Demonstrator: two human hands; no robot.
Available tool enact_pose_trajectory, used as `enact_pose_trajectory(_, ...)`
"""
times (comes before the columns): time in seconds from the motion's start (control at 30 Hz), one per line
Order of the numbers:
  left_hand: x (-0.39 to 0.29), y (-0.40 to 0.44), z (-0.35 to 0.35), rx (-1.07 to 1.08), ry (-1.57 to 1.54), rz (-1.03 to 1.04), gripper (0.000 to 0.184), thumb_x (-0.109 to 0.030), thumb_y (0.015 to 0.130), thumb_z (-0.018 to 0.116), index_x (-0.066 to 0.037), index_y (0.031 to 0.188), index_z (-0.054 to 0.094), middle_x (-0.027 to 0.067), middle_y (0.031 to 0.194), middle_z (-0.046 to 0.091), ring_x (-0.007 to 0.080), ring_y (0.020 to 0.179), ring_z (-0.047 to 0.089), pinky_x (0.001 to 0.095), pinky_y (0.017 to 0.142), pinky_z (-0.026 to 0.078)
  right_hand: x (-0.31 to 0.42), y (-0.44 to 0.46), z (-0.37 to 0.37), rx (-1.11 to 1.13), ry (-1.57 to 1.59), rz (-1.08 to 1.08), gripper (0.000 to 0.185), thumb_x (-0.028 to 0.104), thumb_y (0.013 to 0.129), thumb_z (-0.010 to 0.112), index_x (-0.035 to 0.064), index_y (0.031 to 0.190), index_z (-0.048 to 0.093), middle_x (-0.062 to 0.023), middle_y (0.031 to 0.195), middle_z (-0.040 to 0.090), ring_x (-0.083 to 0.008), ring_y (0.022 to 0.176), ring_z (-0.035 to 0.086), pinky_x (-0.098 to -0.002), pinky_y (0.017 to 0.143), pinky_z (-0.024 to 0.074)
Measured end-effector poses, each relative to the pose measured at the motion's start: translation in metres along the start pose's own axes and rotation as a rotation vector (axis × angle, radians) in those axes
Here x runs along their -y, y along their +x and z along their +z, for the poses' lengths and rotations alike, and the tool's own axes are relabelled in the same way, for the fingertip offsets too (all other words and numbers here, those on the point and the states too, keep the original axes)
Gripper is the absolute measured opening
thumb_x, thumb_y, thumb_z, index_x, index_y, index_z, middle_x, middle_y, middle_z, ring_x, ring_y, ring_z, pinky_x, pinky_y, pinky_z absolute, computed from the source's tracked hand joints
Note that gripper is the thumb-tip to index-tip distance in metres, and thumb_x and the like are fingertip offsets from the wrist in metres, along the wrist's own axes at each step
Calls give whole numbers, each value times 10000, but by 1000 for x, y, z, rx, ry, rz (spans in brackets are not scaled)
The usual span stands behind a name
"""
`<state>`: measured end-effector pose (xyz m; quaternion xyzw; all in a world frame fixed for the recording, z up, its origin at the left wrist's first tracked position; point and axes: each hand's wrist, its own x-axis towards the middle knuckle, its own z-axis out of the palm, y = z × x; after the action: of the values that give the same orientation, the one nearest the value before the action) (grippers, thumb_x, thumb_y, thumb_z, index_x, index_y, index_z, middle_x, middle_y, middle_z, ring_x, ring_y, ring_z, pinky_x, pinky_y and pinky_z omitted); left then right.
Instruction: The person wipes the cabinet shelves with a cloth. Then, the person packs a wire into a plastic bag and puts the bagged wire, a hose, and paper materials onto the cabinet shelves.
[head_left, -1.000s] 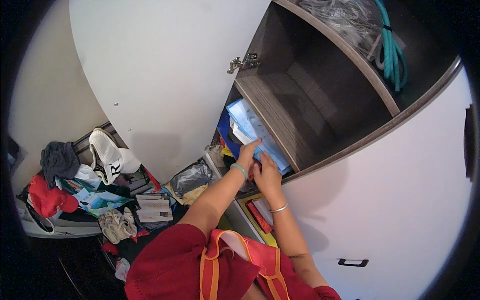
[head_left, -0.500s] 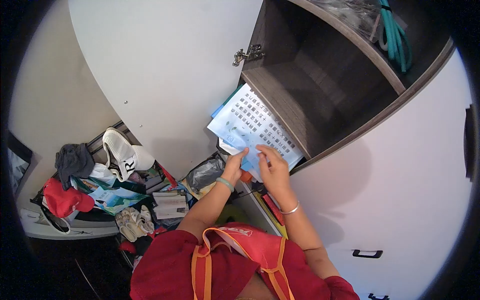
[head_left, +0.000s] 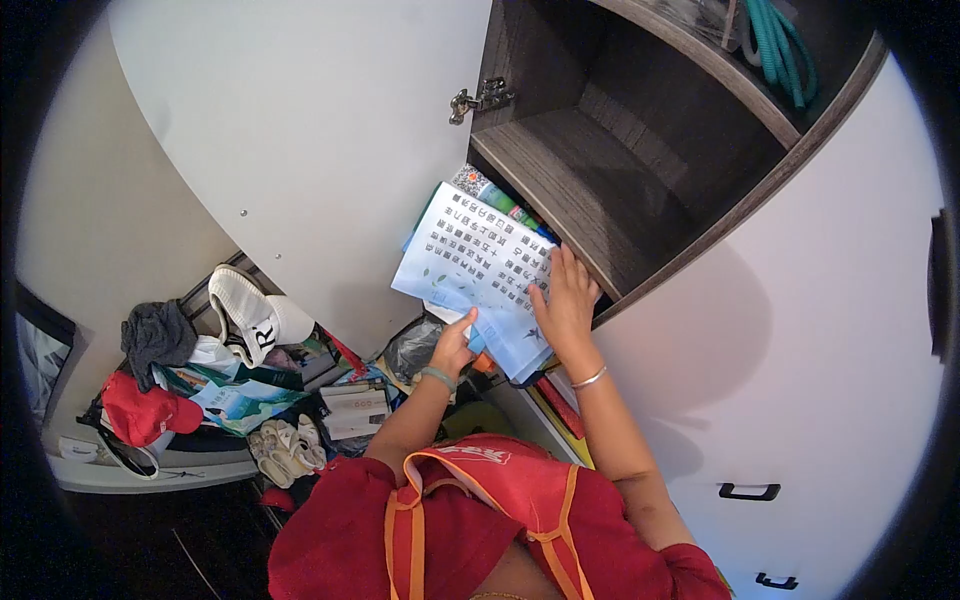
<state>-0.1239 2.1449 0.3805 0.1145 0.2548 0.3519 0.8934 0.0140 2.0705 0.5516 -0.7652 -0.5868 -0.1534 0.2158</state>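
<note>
A pale blue and white printed sheet (head_left: 465, 255), covered in rows of dark characters with small leaf drawings, lies tilted in front of the cupboard shelf. My left hand (head_left: 455, 345) grips its lower edge, thumb on top, with the fingers hidden beneath. Along the sheet's right side, my right hand (head_left: 568, 310) rests with its fingers stretched out. Behind the sheet's upper edge, a colourful printed item (head_left: 485, 190) with a speckled corner peeks out below the shelf board. Something orange (head_left: 484, 362) shows just under the sheet, beside my left hand.
The cupboard's dark shelf board (head_left: 560, 170) is above the sheet, its white door (head_left: 300, 130) swung open on the left. A teal coiled hose (head_left: 780, 50) sits at upper right. Lower left are a white visor (head_left: 250, 315), a red cap (head_left: 145, 410) and shoes (head_left: 285, 450).
My right hand has moved up and right, from near the sheet's lower edge to its right side, fingers straighter. The sheet has shifted down and left, uncovering the colourful item behind it.
</note>
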Motion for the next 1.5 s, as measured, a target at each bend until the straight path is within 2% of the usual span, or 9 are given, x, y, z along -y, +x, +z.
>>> enact_pose_trajectory(0.23, 7, 4, -32, 33, -107, -80, 467, -248, 839, 583, -12, 1209, 424, 112, 1136, 521, 255, 1023, 530, 410, 868, 444, -17, 11, 11, 346, 137, 292, 611, 316, 752, 620, -28, 1212, 409, -207, 1069, 546, -322, 971, 551, -399, 789, 451)
enact_pose_trajectory(0.4, 8, 10, -32, -65, -99, -11, 536, -422, 846, 523, -42, 1214, 434, 131, 1160, 521, 276, 1037, 522, 432, 874, 437, -14, 3, 10, 328, 121, 206, 465, 313, 749, 629, -2, 1055, 478, -192, 961, 589, -332, 864, 588, -416, 709, 480)
enact_pose_trajectory(0.57, 3, -2, -16, -15, -130, -89, 573, -423, 826, 559, -21, 1214, 428, 131, 1124, 530, 264, 1011, 527, 409, 859, 442, 7, -22, -2, 324, 123, 85, 334, 287, 763, 610, 23, 919, 479, -181, 833, 601, -348, 753, 595, -433, 598, 472)
enact_pose_trajectory(0.83, 3, 7, -28, 85, -139, -85, 557, -415, 836, 542, -16, 1209, 430, 144, 1124, 531, 269, 1021, 520, 393, 878, 432, 1, -29, 2, 453, 161, 227, 417, 286, 769, 598, 26, 1056, 445, -201, 878, 593, -359, 785, 590, -436, 656, 472)
enact_pose_trajectory(0.93, 1, 10, -33, 3, -90, -96, 550, -393, 838, 551, -14, 1216, 422, 139, 1156, 515, 270, 1044, 508, 405, 889, 423, 4, -11, -11, 475, 301, 354, 737, 322, 765, 596, 16, 1330, 236, -237, 1088, 546, -362, 953, 565, -399, 824, 441)
enact_pose_trajectory(1.07, 0, 12, -36, 13, -77, -105, 540, -395, 843, 538, -41, 1234, 422, 121, 1177, 515, 273, 1071, 499, 424, 916, 401, 1, 12, 8, 340, 399, 317, 832, 320, 723, 649, -28, 1334, 205, -259, 1278, 379, -329, 1164, 430, -354, 944, 363)
enact_pose_trajectory(1.17, 1, 15, -35, 13, -84, -84, 537, -394, 844, 538, -47, 1237, 421, 110, 1189, 508, 265, 1078, 492, 422, 921, 398, -8, 29, 26, 331, 457, 287, 841, 311, 699, 676, -53, 1317, 235, -266, 1293, 347, -306, 1179, 415, -345, 959, 345)
enact_pose_trajectory(1.3, 1, 17, -35, 12, -132, -94, 521, -388, 852, 529, -51, 1235, 422, 101, 1194, 505, 257, 1073, 496, 414, 920, 400, -8, 38, 19, 541, 467, 286, 780, 319, 682, 681, -62, 1261, 322, -243, 1134, 512, -345, 1023, 530, -381, 855, 424)
enact_pose_trajectory(1.5, -4, 8, -23, 76, -167, -79, 530, -348, 842, 564, -29, 1235, 409, 116, 1173, 510, 263, 1057, 501, 405, 893, 419, -15, 22, 35, 481, 523, 197, 599, 322, 715, 652, -67, 1111, 427, -257, 986, 564, -369, 925, 564, -387, 806, 438)
